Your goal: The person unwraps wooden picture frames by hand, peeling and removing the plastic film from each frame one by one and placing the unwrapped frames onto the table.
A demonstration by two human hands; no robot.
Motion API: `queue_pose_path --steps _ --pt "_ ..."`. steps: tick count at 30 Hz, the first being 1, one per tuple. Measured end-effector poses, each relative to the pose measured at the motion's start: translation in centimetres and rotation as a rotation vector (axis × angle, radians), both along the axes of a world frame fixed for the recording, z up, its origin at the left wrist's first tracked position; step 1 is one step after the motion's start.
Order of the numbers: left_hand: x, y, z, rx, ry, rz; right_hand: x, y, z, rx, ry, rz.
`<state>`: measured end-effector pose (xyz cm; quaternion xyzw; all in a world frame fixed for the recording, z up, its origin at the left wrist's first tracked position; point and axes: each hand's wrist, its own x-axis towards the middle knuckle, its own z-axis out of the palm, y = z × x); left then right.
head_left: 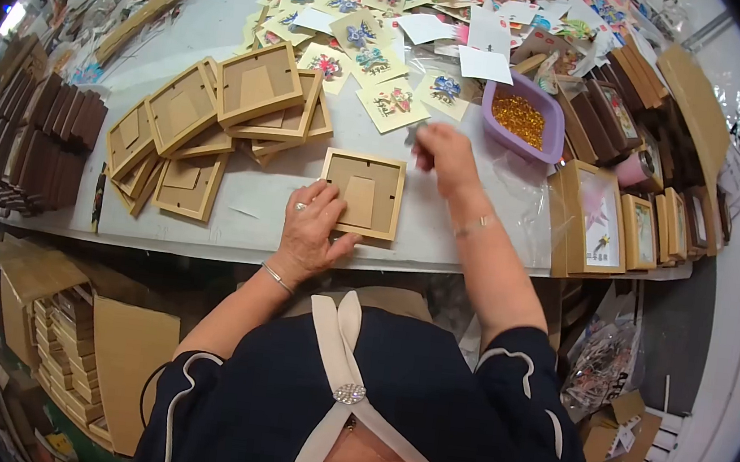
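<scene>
A gold-edged picture frame (382,198) lies back side up near the table's front edge, its brown backing and stand flap showing. My left hand (312,225) grips its lower left corner, fingers over the left side and thumb along the bottom edge. To the right of the frame and above the table, my right hand (446,156) is closed, fingers curled together. A small greyish thing shows at its fingertips, too unclear to name. Beyond that hand lie printed picture cards (393,104) with flower designs and lettering.
Several more gold frames (259,88) are piled face down at left. A purple tub (552,145) of gold bits stands at right, beside a cardboard box (571,225) of finished frames. Brown frames (36,146) are stacked at far left; an open carton (133,341) sits below.
</scene>
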<state>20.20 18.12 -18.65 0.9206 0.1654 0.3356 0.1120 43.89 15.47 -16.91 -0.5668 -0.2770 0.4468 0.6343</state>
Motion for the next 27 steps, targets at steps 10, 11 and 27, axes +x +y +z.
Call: queue_pose_path --steps 10,11,27 --pt "0.3 -0.9 2.3 -1.028 -0.421 -0.038 -9.9 -5.2 2.8 -0.012 0.207 0.153" --pt "-0.1 -1.1 2.2 -1.056 -0.389 -0.032 -10.4 -5.3 2.4 -0.003 0.176 0.170" --pt "2.7 4.2 0.3 0.054 -0.091 0.005 -6.0 -1.0 -3.4 0.335 -1.324 -0.227"
